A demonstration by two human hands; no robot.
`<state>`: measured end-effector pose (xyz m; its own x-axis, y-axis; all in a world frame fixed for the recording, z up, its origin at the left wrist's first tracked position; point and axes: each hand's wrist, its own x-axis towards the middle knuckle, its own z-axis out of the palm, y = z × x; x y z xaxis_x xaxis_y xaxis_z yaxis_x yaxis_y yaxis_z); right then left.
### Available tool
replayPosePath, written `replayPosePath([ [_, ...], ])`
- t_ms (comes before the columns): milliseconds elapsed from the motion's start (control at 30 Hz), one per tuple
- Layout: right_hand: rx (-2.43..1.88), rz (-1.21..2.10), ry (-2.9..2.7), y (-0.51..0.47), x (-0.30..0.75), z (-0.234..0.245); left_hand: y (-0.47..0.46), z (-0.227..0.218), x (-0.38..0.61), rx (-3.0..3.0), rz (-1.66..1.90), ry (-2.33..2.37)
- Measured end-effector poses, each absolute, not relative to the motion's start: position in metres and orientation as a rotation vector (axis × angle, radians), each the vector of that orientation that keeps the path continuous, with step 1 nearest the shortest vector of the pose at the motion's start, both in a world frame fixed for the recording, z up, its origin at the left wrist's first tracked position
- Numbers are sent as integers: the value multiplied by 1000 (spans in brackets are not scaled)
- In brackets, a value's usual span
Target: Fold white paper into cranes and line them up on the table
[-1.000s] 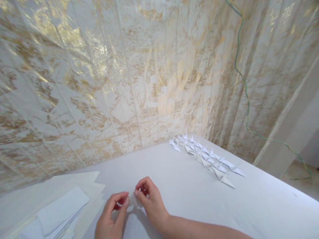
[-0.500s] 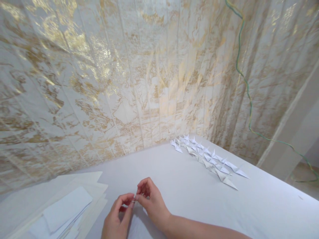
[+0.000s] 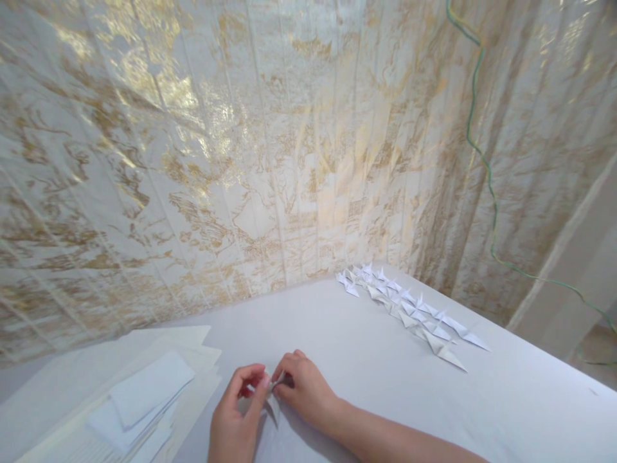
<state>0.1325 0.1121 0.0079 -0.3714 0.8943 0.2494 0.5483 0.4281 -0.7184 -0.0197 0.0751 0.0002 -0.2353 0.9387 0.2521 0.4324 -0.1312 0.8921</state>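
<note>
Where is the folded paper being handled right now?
In the head view, the folded paper is low, slightly left of centre, held between the left hand and right hand, to the right of the stacked sheets.

A gold-patterned wall covering [image 3: 270,154] and white table [image 3: 520,405] suggest a home room

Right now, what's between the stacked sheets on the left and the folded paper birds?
In the head view, the left hand and right hand, pinching a small folded paper; beyond them, white tabletop shows.
</note>
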Motion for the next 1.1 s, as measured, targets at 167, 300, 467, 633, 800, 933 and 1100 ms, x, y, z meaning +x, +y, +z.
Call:
replayPosePath([
  [167,-1111,544,-2338,116,170,45,72,5,-16,1575,1375,1612],
  [300,-1074,452,-2419,98,243,85,70,7,-17,1564,1351,1610],
  [467,-1291,334,-2304,53,367,108,70,6,-18,1525,1304,1629],
  [633,-1628,301,-2016,17,458,88,73,6,-17,1518,1273,1665],
  [800,-1671,330,-1951,18,478,53,72,8,-18,1566,1279,1699],
  [933,-1679,352,-1947,31,473,35,69,12,-19,1600,1295,1709],
  [1100,-1693,326,-1932,31,477,44,66,13,-19,1600,1327,1692],
])
